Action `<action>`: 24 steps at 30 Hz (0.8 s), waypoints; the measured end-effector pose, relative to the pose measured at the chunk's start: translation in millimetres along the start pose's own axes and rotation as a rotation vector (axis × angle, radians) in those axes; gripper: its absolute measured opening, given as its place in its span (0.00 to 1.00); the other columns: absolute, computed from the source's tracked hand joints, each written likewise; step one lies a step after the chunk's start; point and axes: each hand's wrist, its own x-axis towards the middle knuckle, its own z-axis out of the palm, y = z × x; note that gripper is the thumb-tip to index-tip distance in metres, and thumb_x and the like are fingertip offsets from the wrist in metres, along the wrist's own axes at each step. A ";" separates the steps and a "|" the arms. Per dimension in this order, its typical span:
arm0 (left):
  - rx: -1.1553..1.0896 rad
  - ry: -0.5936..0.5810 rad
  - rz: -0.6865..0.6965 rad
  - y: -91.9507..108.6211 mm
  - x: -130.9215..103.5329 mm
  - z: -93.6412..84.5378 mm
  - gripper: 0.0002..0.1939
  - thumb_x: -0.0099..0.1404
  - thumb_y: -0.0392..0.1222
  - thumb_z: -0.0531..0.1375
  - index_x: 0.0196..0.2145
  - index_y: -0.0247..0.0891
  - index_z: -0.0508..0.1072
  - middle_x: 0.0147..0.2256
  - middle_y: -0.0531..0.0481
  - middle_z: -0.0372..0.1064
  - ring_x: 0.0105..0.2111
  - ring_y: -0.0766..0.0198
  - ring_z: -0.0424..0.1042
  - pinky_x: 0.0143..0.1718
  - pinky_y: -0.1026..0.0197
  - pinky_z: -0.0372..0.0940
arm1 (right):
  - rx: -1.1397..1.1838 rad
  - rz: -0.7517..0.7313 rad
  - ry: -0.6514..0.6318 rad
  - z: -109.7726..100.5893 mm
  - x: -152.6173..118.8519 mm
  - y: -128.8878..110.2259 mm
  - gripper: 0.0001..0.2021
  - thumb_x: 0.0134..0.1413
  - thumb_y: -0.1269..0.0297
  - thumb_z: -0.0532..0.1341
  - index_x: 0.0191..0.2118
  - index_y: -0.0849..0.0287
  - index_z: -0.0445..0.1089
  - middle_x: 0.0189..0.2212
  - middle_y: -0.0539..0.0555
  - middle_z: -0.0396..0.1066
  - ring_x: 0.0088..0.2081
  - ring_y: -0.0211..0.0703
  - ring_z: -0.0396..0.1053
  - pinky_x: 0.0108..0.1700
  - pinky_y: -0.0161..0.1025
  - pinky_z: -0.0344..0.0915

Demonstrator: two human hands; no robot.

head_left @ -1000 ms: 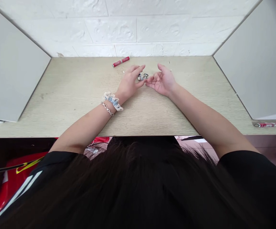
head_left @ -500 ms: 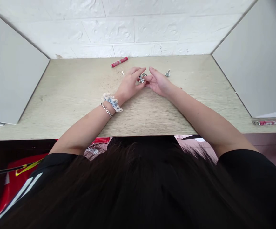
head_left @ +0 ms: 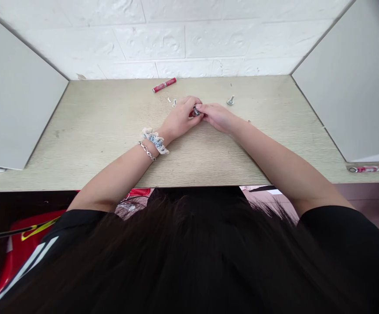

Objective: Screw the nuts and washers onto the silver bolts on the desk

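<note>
Between my two hands is a small silver metal bolt (head_left: 196, 111), mostly covered by fingers. My left hand (head_left: 183, 115), with a scrunchie and a chain bracelet at the wrist, is closed around it from the left. My right hand (head_left: 218, 117) pinches the same piece from the right, thumb on top. Whether a washer or nut is also in the grip cannot be made out. Just beyond the left hand lies another small metal piece (head_left: 175, 103). A bolt with a wide round base (head_left: 230, 100) stands upright on the desk past my right hand.
A red tube (head_left: 164, 85) lies near the white brick-pattern wall (head_left: 189, 41). Another red tube (head_left: 372, 168) is at the desk's front right. Grey panels (head_left: 19, 91) stand on both sides of the pale wooden desk (head_left: 110, 113). Small crumbs are scattered left of centre.
My right hand's thumb has come down and the fingers have closed on the metal piece. My left fingers have drawn in, and the small metal piece behind them now shows.
</note>
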 end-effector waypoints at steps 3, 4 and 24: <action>-0.009 0.001 -0.027 -0.7 -0.3 1.5 0.14 0.70 0.53 0.53 0.44 0.40 0.65 0.45 0.44 0.70 0.48 0.55 0.68 0.52 0.46 0.64 | -0.013 0.003 -0.046 -4.6 0.3 0.0 0.12 0.55 0.63 0.65 0.22 0.59 0.71 0.26 0.50 0.72 0.38 0.38 0.70 0.51 0.40 0.67; -0.014 -0.003 -0.037 -1.4 -0.2 2.1 0.15 0.70 0.55 0.52 0.44 0.41 0.65 0.46 0.44 0.70 0.48 0.55 0.67 0.52 0.45 0.64 | -0.018 0.003 -0.046 -6.3 0.9 0.7 0.12 0.54 0.62 0.66 0.22 0.58 0.71 0.25 0.49 0.72 0.37 0.38 0.70 0.50 0.40 0.68; -0.010 0.015 -0.101 -7.2 3.2 2.6 0.14 0.70 0.51 0.54 0.46 0.41 0.69 0.40 0.48 0.73 0.40 0.60 0.69 0.44 0.52 0.66 | 0.067 -0.015 0.032 -10.7 1.6 4.5 0.13 0.51 0.54 0.67 0.30 0.58 0.70 0.27 0.48 0.72 0.33 0.33 0.70 0.42 0.34 0.70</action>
